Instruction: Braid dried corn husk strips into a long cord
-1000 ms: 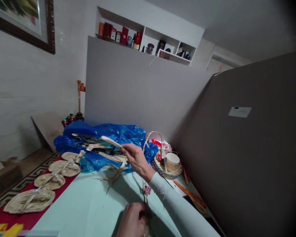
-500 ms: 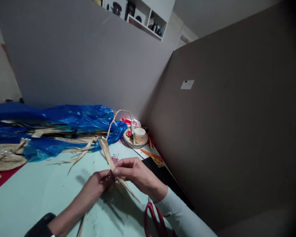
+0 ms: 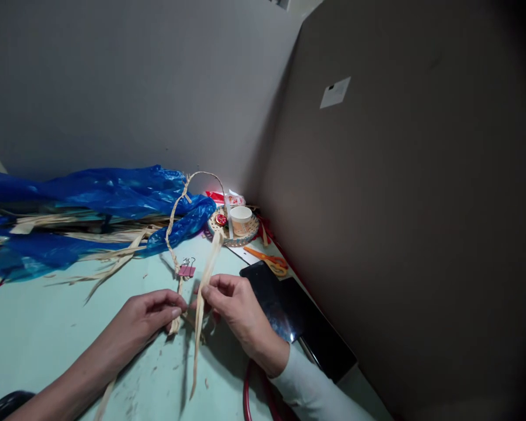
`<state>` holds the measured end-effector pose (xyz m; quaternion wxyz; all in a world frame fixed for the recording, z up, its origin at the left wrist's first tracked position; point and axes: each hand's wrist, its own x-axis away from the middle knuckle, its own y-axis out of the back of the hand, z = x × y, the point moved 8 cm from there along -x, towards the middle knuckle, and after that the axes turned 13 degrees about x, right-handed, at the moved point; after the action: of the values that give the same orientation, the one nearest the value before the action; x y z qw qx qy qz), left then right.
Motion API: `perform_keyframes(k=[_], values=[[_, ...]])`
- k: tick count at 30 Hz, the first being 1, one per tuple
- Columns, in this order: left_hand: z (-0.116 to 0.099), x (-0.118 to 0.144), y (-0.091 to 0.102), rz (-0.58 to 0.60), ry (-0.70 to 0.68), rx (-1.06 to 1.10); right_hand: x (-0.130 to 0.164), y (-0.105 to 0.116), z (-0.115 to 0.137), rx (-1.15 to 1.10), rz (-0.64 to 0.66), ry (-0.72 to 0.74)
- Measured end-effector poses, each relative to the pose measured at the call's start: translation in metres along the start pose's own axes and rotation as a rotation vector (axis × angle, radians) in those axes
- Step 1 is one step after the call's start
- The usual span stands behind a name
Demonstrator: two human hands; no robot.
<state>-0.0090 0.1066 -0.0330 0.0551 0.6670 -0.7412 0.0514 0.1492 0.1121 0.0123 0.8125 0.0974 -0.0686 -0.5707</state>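
Pinching a pale dried leaf strip [image 3: 200, 318] between thumb and fingertips, my right hand [image 3: 236, 313] held it upright over the mint-green table [image 3: 48, 327], its lower end trailing down toward 6 o'clock and its upper end rising toward 12. At 9 o'clock of that hand, almost touching it, my left hand [image 3: 142, 318] was closed in a pinch on the end of a thin braided cord [image 3: 172, 234]. A pink binder clip [image 3: 186, 270] sat on that cord just above my fingers, and from there the cord arched up and over toward the far corner. Near my right wrist, at 6 o'clock, lay the red scissor handles [image 3: 256, 392], cut off by the frame edge. A dark phone [image 3: 289, 307] lay at 3 o'clock of my right hand. Farther off at 12 o'clock stood a small woven tray [image 3: 221, 231] with a paper cup [image 3: 241, 219] on it, and orange scissors [image 3: 267, 260] lay between tray and phone. At 10 o'clock, a blue plastic bag [image 3: 105, 196] held loose leaf strips [image 3: 92, 240].
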Motion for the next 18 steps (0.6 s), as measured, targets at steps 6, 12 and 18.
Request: perform_keyframes(k=[6, 12, 18], values=[[0.003, -0.003, 0.001, 0.011, -0.017, -0.010, 0.002, 0.001, -0.002, 0.257, -0.087, 0.030], [0.000, -0.003, 0.000, 0.012, -0.013, 0.010, 0.007, -0.003, 0.001, 0.426, -0.020, 0.040], [-0.004, 0.003, -0.003, 0.050, -0.049, 0.019, 0.003, 0.007, 0.001, 0.166, -0.036, 0.115]])
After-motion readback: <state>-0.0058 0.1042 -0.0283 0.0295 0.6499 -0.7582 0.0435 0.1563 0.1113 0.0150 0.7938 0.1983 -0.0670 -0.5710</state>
